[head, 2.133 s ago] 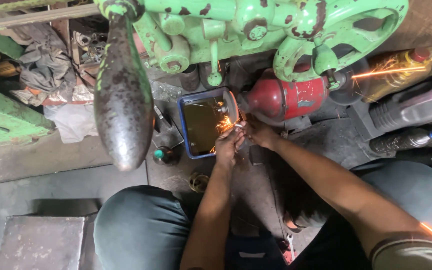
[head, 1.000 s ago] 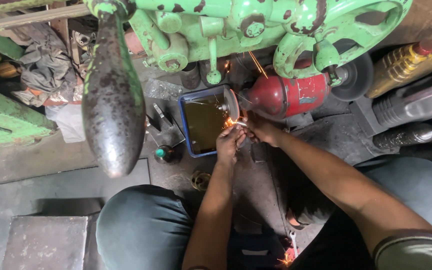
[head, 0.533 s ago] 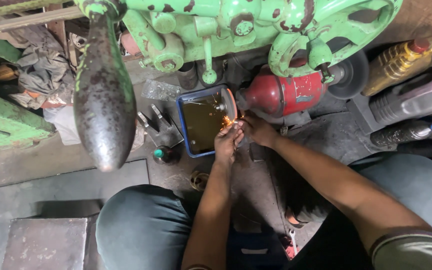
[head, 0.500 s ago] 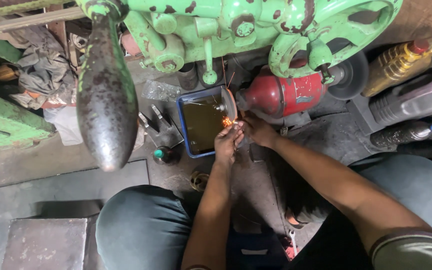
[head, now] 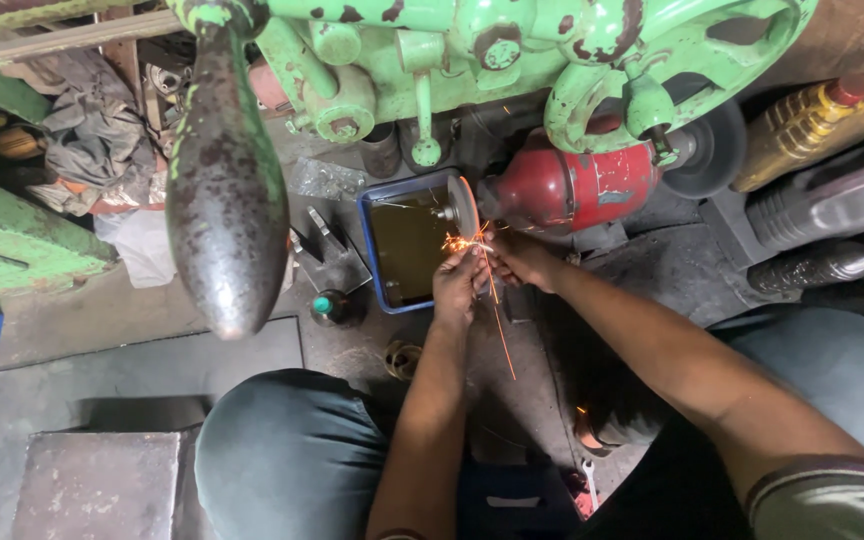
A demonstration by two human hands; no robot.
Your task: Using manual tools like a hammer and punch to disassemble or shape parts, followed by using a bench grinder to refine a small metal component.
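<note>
Pressing a small workpiece, too small to identify, against the grinding wheel (head: 466, 205) as before, the left hand (head: 457, 290) and right hand (head: 522, 258) pinch it together, sparks (head: 467, 243) now thinner.

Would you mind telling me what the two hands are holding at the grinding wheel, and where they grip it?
Left hand and right hand pinch something small against the grinding wheel; sparks hide it, so the piece and the grip cannot be told.

The grimy floor (head: 92, 345) carries a blue tray (head: 377, 255), 1 green-capped bottle (head: 327, 308) and rags (head: 82, 150).
</note>
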